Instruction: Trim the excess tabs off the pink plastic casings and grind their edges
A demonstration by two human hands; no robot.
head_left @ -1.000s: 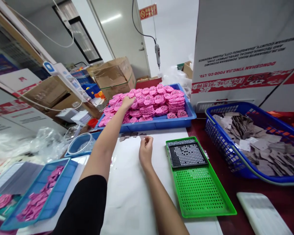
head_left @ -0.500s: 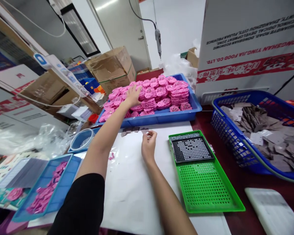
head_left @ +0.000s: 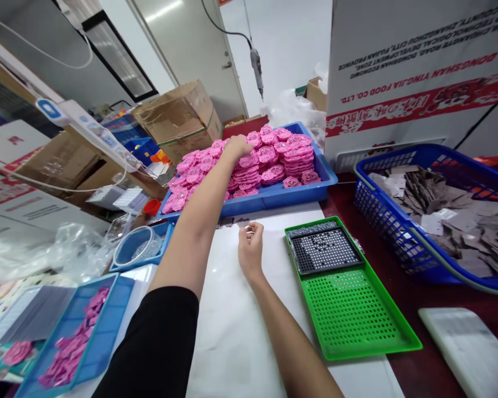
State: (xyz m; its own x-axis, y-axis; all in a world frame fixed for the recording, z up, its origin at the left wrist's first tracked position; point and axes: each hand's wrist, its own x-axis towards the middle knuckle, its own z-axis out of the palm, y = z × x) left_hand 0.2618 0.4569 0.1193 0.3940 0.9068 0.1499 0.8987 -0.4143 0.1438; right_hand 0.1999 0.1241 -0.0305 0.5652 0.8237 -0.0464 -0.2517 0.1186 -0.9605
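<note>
My left hand (head_left: 237, 147) reaches far forward, bent down over the pink flower-shaped plastic pieces (head_left: 268, 155) heaped and stacked in a blue tray (head_left: 274, 200). Its fingers are turned away from me, so their grip on a piece cannot be made out. Over the white work surface (head_left: 228, 309), my right hand (head_left: 251, 249) stays with fingers curled in toward the thumb. Whatever it may hold is too small or hidden. Just beyond that hand lie small dark flat pieces (head_left: 227, 222), partly covered by my left arm.
To the right sit a green perforated tray (head_left: 352, 315) holding a black hole plate (head_left: 326, 251), and a blue basket (head_left: 382, 221) of grey flat pieces. On the left are a light-blue bin (head_left: 108, 337) with pink parts and a round tub (head_left: 135, 246). An electric screwdriver (head_left: 256, 69) hangs above.
My left hand has moved right across the pink heap, from spread fingers to bent down over the pieces. The right hand keeps its curled pose. The view has shifted slightly.
</note>
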